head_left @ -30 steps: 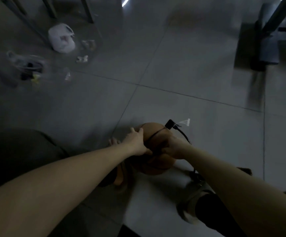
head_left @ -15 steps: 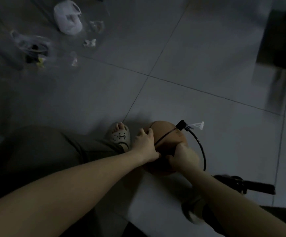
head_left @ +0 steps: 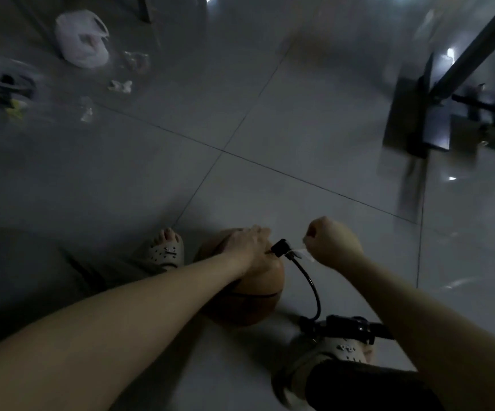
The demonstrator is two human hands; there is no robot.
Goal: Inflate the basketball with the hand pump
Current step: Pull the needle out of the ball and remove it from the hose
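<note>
The orange-brown rubber basketball (head_left: 249, 295) sits on the grey tiled floor (head_left: 270, 120) between the feet; the left hand (head_left: 247, 244) presses it steady, fingers closed at the black hose connector (head_left: 280, 248), while the right hand (head_left: 330, 243), fisted, pinches its white tag (head_left: 302, 253).

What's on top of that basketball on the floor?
The left hand rests on top of the basketball, beside the black hose connector. The hand covers the spot beneath it, so any needle or valve is hidden.
</note>
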